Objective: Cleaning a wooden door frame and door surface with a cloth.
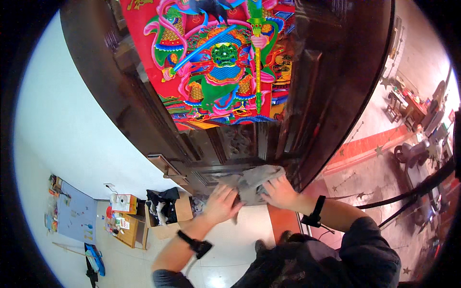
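Note:
A grey cloth (pixel 259 176) is bunched against the lower part of a dark brown carved door (pixel 314 91). My right hand (pixel 282 193) grips the cloth's right side, with the fingers bent over it. On the cloth's left side, my left hand (pixel 222 205) holds another part, the fingers curled and the thumb pointing right. A short end hangs below between the two hands. Above them, a bright red poster (pixel 221 67) with a painted armoured figure is stuck on the door. A door handle (pixel 165 168) sits at the door's left edge. Black bands circle both wrists.
At the left, a cardboard box (pixel 183 207) full of dark clothes stands beside a small wooden table (pixel 129 234) with items on it. A blue bag (pixel 96 259) lies further left. On the right are a dark cable (pixel 413 192), a parked scooter (pixel 410 153) and furniture beyond the doorway.

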A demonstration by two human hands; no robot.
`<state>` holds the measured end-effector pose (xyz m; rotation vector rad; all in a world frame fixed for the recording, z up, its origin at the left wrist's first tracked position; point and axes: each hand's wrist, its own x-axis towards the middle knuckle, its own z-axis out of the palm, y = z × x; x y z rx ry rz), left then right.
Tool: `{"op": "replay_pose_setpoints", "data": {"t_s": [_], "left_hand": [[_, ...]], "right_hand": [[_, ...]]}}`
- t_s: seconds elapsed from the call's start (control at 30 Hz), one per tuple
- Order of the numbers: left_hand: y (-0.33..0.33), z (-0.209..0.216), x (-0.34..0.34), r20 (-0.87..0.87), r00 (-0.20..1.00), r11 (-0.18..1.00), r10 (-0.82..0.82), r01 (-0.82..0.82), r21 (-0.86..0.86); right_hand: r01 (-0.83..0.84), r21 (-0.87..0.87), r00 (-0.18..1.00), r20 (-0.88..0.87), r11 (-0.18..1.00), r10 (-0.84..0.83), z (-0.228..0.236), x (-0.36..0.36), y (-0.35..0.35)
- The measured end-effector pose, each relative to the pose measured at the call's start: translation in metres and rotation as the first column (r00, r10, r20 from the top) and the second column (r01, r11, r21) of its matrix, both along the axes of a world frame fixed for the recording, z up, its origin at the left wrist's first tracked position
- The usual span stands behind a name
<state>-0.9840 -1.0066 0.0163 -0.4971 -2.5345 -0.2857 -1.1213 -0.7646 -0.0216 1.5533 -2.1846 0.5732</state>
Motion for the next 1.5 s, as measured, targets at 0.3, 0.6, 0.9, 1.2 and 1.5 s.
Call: {"op": "replay_pose_setpoints", "data": {"t_s": [0.3, 0.6, 0.9, 1.2, 1.5], "left_hand": [[0.115, 0.008, -0.136, -0.174, 0.955, 0.825, 0.242, -0.108, 0.555], [0.151, 0.005, -0.205, -0.328, 0.859, 0.833, 0.394, -0.183, 0.522], [0.161, 0.003, -0.230, -0.478, 0.703, 0.810, 0.527, -0.247, 0.532], [0.161, -0.002, -0.227, -0.519, 0.615, 0.793, 0.594, -0.341, 0.504], [0.153, 0.000, -0.226, -0.605, 0.643, 0.882, 0.470, -0.313, 0.352]], "right_hand": [[0.295, -0.322, 0.954, 0.147, 0.900, -0.260, 0.019, -0.085, 0.054], [0.268, -0.363, 0.961, 0.171, 0.892, -0.219, 0.006, -0.127, 0.083], [0.174, -0.401, 0.982, 0.143, 0.899, -0.126, 0.010, -0.136, 0.082], [0.119, -0.416, 0.987, 0.147, 0.901, -0.062, 0.009, -0.139, 0.088], [0.167, -0.456, 0.983, 0.145, 0.874, -0.112, 0.010, -0.137, 0.083]]}}
